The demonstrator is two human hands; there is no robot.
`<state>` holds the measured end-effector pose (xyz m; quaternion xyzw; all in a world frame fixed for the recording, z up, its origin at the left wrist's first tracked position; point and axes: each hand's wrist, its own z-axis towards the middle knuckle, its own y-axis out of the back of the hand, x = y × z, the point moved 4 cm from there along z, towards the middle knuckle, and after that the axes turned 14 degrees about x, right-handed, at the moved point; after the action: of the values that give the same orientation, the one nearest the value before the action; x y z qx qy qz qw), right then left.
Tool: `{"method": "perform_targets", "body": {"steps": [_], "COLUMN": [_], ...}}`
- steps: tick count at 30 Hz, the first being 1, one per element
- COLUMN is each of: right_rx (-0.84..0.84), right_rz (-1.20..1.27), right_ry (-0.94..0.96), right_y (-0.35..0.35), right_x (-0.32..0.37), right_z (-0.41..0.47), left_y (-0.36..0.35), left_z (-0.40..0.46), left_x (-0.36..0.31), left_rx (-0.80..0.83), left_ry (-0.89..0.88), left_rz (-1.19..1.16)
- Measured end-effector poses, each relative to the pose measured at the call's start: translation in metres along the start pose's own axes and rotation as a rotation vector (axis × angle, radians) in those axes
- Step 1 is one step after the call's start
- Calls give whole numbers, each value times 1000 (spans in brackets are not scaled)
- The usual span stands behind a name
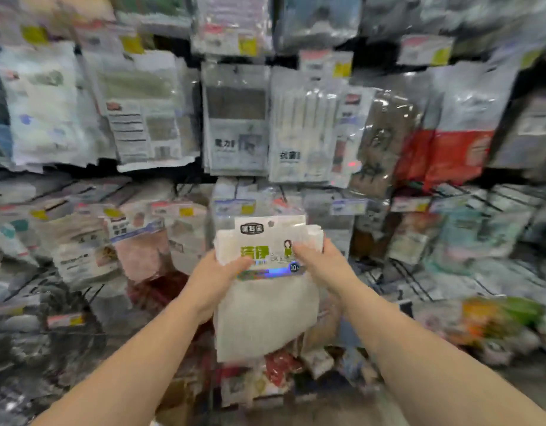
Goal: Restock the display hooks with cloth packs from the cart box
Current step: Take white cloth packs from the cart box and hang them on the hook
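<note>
Right up against the display wall, and honestly most of it is a smear of plastic sleeves from where I'm standing. Going left to right: on the far left, big pale packs (44,106) hang in rows, with a lower tier of pinkish cloth packs (139,253) below them. The grey pack (236,118) and the white striped one (302,130) hang dead centre, just above where the action is.

The person's left hand (218,281) grips the left edge of a white cloth pack (265,302), thumb across the front and fingers curled behind. The pack is held upright, long axis vertical, header card with its green print on top and the cloth hanging down below both hands. The right hand (321,262) pinches the upper right edge, a bit higher than the left one.

What matters next, I'd say: the hang hole in the header (271,224) sits above both hands and just in front of the crowded lower row, so the pack has to go up and forward onto a hook. Which hook is the target I can't tell, it's too blurry. The right hand is nearer the header, so it probably steers.

Further right there's a brown pack (385,139), red ones (456,158), and wire racks. No cart box that I can make out.
</note>
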<state>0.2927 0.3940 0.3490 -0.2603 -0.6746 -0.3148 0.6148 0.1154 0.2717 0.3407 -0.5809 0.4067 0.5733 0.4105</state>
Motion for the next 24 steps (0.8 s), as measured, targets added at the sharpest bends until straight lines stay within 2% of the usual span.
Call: {"method": "perform_targets", "body": {"steps": [5, 9, 12, 17, 24], "right_rx": [-39, -237, -358, -442, -506], "right_rz": [50, 22, 15, -35, 13], "right_ry": [105, 83, 92, 143, 207], "right_y": [175, 304, 374, 449, 520], "right_x": [27, 36, 44, 57, 54], "right_z": [-88, -162, -200, -210, -144], "left_y": [-189, -328, -405, -479, -521], "left_z": [26, 38, 46, 74, 156], "left_x": [-36, -64, -82, -100, -112], "left_rx": [169, 301, 349, 379, 408], "left_ry": [-89, -120, -154, -173, -215], "left_rz": [-38, -135, -177, -177, -110]}}
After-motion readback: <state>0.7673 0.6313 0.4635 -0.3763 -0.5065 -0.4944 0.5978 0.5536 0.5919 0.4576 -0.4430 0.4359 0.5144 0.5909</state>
